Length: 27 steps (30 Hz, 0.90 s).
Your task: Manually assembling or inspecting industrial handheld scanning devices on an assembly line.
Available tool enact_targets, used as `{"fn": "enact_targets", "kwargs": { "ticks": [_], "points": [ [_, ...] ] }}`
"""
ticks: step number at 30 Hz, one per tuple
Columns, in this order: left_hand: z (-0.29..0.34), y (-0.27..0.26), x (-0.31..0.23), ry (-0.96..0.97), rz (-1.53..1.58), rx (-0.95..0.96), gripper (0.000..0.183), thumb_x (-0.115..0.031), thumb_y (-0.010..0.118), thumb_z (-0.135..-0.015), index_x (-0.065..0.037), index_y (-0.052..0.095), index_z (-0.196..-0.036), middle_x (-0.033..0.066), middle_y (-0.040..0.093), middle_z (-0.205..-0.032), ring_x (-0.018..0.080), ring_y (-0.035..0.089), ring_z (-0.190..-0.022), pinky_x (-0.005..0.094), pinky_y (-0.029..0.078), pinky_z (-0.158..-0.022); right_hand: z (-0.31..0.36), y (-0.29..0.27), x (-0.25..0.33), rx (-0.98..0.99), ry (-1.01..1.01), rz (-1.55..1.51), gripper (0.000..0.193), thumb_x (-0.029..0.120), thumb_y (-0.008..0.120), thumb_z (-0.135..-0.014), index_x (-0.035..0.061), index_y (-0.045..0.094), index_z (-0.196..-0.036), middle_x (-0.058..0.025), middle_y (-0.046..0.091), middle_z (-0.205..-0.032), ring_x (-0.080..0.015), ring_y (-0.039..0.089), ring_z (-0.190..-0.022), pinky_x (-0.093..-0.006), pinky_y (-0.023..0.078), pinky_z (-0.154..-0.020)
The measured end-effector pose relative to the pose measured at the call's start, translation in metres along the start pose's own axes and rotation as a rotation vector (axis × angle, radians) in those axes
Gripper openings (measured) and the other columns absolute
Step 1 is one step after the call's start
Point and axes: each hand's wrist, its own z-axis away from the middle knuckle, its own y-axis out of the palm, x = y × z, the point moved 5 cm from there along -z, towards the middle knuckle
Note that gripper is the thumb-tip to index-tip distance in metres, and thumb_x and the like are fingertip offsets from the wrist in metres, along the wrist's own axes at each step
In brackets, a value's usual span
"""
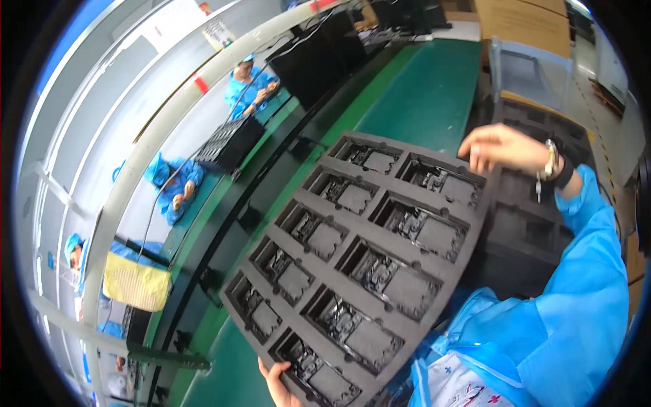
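Observation:
A dark grey foam tray (pixel 352 241) lies tilted across the middle of the view. Two rows of rectangular pockets hold black parts with fine frames, their exact kind too small to tell. At the tray's lower left edge is my left hand (pixel 277 385), fingers hooked over the rim and the rest hidden underneath. By the far right corner hovers my right hand (pixel 500 146), loosely bent, with nothing visible in it. I cannot tell whether its fingertips touch the rim. A bracelet and a dark band circle that wrist.
More dark foam trays (pixel 525 220) are stacked at the right. A green bench (pixel 424 95) runs behind the tray. Cardboard boxes (pixel 525 27) and a grey chair-like frame (pixel 532 71) stand at the far right. Across the line sit several people in blue (pixel 178 186); a black rack (pixel 230 144) is near them.

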Motion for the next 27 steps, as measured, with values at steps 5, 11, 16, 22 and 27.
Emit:
{"fn": "enact_targets", "kwargs": {
  "ticks": [5,11,16,22,27],
  "points": [
    [0.076,-0.028,-0.009,0.100,-0.143,-0.247,0.057,0.000,0.055,-0.087,0.002,0.038,-0.142,0.0133,0.052,-0.130,0.0195,0.049,-0.117,0.0303,0.043,-0.098,-0.121,-0.002,-0.037,0.077,0.041,0.296,0.044,0.041,0.051,-0.098,0.0045,0.058,-0.122,-0.0028,0.064,-0.100,-0.0119,0.059,-0.089,-0.0287,0.051,-0.074],
    [0.023,-0.061,-0.071,0.622,-0.533,-0.276,0.063,-0.026,0.053,-0.094,-0.009,0.028,-0.150,0.0135,0.024,-0.157,0.0255,0.018,-0.146,0.0383,0.008,-0.118,-0.253,0.089,-0.037,0.269,-0.008,0.464,0.066,0.055,0.039,-0.099,0.0039,0.042,-0.140,-0.0156,0.051,-0.136,-0.0256,0.053,-0.119,-0.0380,0.051,-0.089],
    [-0.086,-0.090,-0.086,0.560,-0.416,-0.186,0.057,-0.042,0.050,-0.097,-0.011,0.041,-0.145,0.0077,0.036,-0.151,0.0193,0.025,-0.143,0.0422,0.017,-0.116,-0.329,0.146,-0.025,0.287,-0.184,0.490,0.071,0.054,0.036,-0.100,0.0025,0.027,-0.149,-0.0201,0.030,-0.154,-0.0317,0.032,-0.141,-0.0394,0.025,-0.116],
    [-0.155,-0.118,-0.033,0.526,-0.041,0.041,0.050,-0.031,0.039,-0.103,-0.002,0.041,-0.144,0.0089,0.043,-0.147,0.0216,0.040,-0.136,0.0359,0.029,-0.114,-0.354,0.180,-0.034,0.075,-0.384,0.605,0.063,0.053,0.037,-0.100,0.0073,0.040,-0.143,-0.0175,0.040,-0.144,-0.0337,0.042,-0.132,-0.0393,0.034,-0.109],
    [-0.150,-0.091,-0.031,0.424,0.075,0.108,0.054,-0.027,0.046,-0.099,-0.007,0.035,-0.147,0.0094,0.047,-0.141,0.0206,0.048,-0.127,0.0339,0.036,-0.109,-0.351,0.168,-0.033,0.149,-0.346,0.497,0.053,0.047,0.040,-0.101,0.0109,0.046,-0.139,-0.0143,0.047,-0.133,-0.0297,0.045,-0.128,-0.0375,0.036,-0.107]
  ]
}}
